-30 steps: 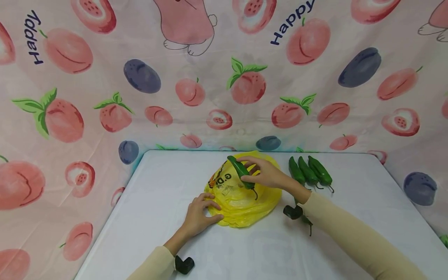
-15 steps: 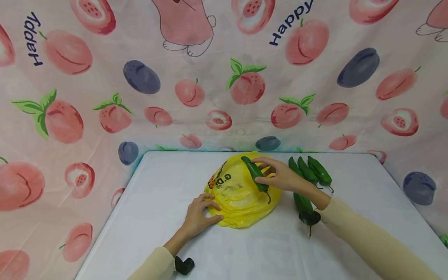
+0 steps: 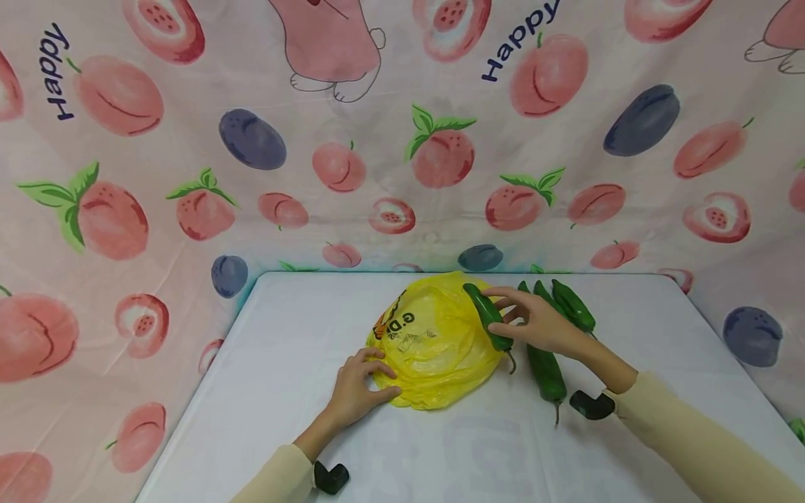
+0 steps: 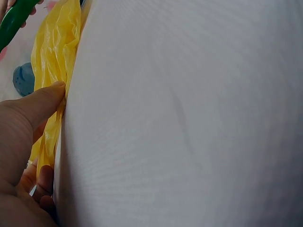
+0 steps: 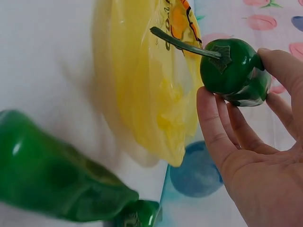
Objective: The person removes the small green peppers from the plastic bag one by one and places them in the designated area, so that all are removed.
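My right hand (image 3: 534,318) pinches a long green chili pepper (image 3: 487,318) between thumb and fingers, over the right side of a yellow plastic bag (image 3: 434,349). In the right wrist view this pepper (image 5: 232,71) is seen stem end on, in front of the printed bag (image 5: 147,85). My left hand (image 3: 360,388) rests with thumb and fingers spread along the bag's near left edge. The left wrist view shows the thumb of the left hand (image 4: 23,127) pressing on the crinkled yellow plastic (image 4: 57,42).
Right of the bag, another green pepper (image 3: 547,374) lies on the white table (image 3: 270,335). Several more lie behind it, including a pepper (image 3: 574,306) at the back right; my right hand partly covers this group. A fruit-print cloth (image 3: 377,126) hangs behind the table.
My right hand has moved to the right with the pepper, from over the middle of the bag to its right side. The left hand has stayed on the bag.
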`<state>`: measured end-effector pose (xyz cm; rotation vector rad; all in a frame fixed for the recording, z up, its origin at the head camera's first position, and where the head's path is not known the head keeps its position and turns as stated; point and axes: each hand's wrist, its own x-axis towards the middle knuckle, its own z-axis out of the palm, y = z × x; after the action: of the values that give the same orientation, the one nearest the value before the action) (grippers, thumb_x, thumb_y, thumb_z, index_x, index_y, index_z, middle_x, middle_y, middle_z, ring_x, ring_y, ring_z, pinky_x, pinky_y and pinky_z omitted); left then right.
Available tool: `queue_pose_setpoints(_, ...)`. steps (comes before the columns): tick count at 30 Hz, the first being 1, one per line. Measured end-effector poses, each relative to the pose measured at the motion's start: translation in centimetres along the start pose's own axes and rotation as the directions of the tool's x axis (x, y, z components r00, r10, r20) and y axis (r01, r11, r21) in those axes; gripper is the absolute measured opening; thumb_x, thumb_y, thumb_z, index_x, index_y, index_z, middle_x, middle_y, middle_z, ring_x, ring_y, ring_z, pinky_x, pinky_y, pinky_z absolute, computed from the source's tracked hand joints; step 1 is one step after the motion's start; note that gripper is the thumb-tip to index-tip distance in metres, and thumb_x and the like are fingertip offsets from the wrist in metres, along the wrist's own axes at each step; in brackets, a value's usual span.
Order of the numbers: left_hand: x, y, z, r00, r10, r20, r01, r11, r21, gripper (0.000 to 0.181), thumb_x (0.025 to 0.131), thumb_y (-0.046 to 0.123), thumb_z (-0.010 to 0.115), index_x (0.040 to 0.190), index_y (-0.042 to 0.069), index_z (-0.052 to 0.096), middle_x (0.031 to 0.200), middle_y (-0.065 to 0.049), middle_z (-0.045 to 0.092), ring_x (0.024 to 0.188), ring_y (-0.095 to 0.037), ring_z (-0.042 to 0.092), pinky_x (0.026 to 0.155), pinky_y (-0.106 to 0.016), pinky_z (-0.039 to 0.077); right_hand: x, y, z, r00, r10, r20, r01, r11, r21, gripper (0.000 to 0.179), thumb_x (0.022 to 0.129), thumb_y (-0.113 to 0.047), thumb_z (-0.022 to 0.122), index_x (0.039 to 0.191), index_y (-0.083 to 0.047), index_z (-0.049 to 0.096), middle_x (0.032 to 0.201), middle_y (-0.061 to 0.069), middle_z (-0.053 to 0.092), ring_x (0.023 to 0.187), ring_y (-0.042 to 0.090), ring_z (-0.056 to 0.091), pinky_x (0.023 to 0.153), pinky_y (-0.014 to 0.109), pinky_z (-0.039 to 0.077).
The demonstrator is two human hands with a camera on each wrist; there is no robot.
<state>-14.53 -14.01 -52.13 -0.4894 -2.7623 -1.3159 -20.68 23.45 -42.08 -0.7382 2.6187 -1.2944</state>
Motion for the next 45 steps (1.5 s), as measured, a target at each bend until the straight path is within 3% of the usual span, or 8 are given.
queue_pose_setpoints(9,0.0,0.0,0.0,0.999,-0.032,0.005,0.031,0.999,0.006,0.018,0.081,0.031,0.090,0.091,0.026,0.077,0.131,-0.003,0.059,0.126,-0.032,0.050,0.108,-0.060,0.029,-2.6,0.7,-1.6,0.997,0.029,-0.069,-0.031,0.999,-0.026,0.062,0.092,-0.029,0.080,0.147,-0.020,0.054,0.130,0.013,0.064,0.103,0.028,0.066,0.082,0.033,0.057)
queue_pose_setpoints(18,0.0,0.0,0.0,1.000,-0.014,0.000,0.014,1.000,-0.002,0.018,0.081,0.030,0.089,0.092,0.023,0.077,0.130,-0.004,0.059,0.125,-0.033,0.050,0.108,-0.061,0.029,-5.5,1.1,-3.2,0.993,0.055,-0.106,-0.056,0.998,-0.012,0.060,0.093,-0.025,0.078,0.147,-0.019,0.053,0.132,0.011,0.060,0.104,0.030,0.063,0.082,0.029,0.056)
queue_pose_setpoints(28,0.1,-0.2,0.2,1.000,-0.014,0.005,0.014,1.000,0.002,0.018,0.081,0.033,0.089,0.092,0.025,0.077,0.130,-0.003,0.060,0.122,-0.031,0.051,0.105,-0.059,0.030,-8.9,2.1,-4.3,0.982,0.078,-0.173,-0.093,0.992,-0.080,0.061,0.094,-0.024,0.077,0.149,-0.015,0.052,0.124,0.013,0.063,0.096,0.016,0.065,0.075,0.027,0.057)
queue_pose_setpoints(33,0.1,-0.2,0.2,1.000,-0.014,0.006,0.014,1.000,0.008,0.018,0.081,0.033,0.089,0.092,0.025,0.077,0.129,-0.002,0.060,0.121,-0.030,0.051,0.105,-0.059,0.031,-10.2,2.6,-4.6,0.978,0.085,-0.189,-0.100,0.993,-0.066,0.060,0.095,-0.019,0.076,0.149,-0.012,0.050,0.122,0.015,0.064,0.096,0.011,0.065,0.075,0.026,0.056)
queue_pose_setpoints(45,0.0,-0.2,0.2,1.000,0.002,0.000,-0.002,1.000,0.004,0.018,0.081,0.032,0.089,0.092,0.024,0.077,0.130,-0.004,0.060,0.119,-0.030,0.051,0.103,-0.059,0.031,-12.3,4.2,-4.6,0.958,0.207,-0.201,-0.219,0.975,-0.041,0.064,0.096,-0.026,0.075,0.152,-0.012,0.046,0.127,0.021,0.062,0.100,0.003,0.064,0.077,0.024,0.055)
